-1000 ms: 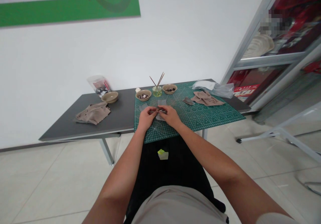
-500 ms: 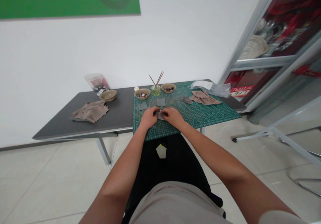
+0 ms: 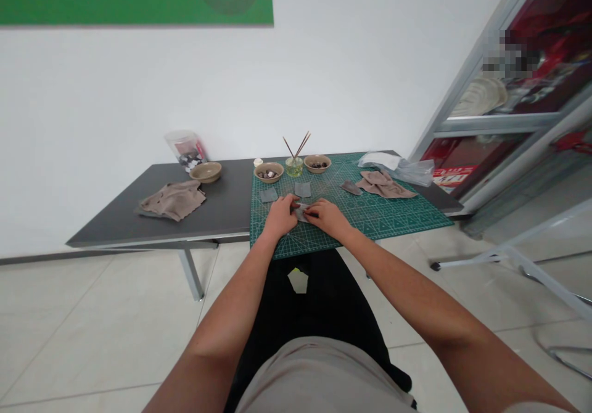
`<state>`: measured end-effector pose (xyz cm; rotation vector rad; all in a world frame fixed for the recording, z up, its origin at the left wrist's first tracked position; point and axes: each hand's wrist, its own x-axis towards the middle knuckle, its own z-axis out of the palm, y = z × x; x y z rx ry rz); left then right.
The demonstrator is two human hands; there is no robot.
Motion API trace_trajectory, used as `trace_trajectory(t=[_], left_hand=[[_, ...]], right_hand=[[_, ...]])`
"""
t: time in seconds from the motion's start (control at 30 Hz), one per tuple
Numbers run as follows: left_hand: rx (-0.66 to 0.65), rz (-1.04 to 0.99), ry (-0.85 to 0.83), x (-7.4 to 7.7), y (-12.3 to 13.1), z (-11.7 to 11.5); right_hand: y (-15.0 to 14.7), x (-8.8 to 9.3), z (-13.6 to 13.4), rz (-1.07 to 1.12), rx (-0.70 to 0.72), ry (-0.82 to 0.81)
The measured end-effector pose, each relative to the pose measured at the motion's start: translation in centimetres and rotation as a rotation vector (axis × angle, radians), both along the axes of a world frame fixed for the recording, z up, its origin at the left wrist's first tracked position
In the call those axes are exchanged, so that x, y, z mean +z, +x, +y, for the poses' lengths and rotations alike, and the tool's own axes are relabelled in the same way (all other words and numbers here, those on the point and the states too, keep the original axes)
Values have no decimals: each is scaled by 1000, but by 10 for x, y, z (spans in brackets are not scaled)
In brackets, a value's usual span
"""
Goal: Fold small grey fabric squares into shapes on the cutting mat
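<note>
Between my hands a small grey piece of thin fabric (image 3: pixel 301 212) lies low over the green cutting mat (image 3: pixel 379 216). My left hand (image 3: pixel 280 217) has its fingers closed at the left edge of the piece. From the other side my right hand (image 3: pixel 328 217) pinches the right edge, fingertips bent down. The fingers partly cover the piece. Just beyond them, two flat grey squares rest on the mat, one square (image 3: pixel 268 195) on the left and another square (image 3: pixel 303 189) in the middle. A darker grey scrap (image 3: pixel 351 187) lies to the right.
Behind stand a bowl of small dark pieces (image 3: pixel 269 172), a glass jar with thin sticks (image 3: pixel 294 166) and a second bowl (image 3: pixel 317 163). Brown cloth (image 3: pixel 386 185) and a plastic bag (image 3: pixel 407 169) lie right. More brown cloth (image 3: pixel 173 200), a bowl (image 3: pixel 206 172) and a clear tub (image 3: pixel 185 151) occupy the left.
The fingers have spread a little apart, and the grey piece between them now shows flatter and more fully. The whole view has shifted slightly with my head.
</note>
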<state>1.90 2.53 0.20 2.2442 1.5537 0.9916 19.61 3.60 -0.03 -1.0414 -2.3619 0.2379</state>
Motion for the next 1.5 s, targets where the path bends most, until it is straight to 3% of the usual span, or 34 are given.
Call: trace_trajectory(t=[0.1, 0.3, 0.67, 1.5], left_hand=[[3, 16, -6, 1, 1, -1], [6, 11, -22, 1, 0, -1], [14, 18, -2, 0, 0, -2], [63, 64, -98, 9, 2, -6]], right_hand=[[-4, -2, 2, -3, -42, 15], [-1, -5, 0, 57, 48, -22], [-3, -2, 1, 70, -35, 1], [-9, 0, -3, 27, -19, 50]])
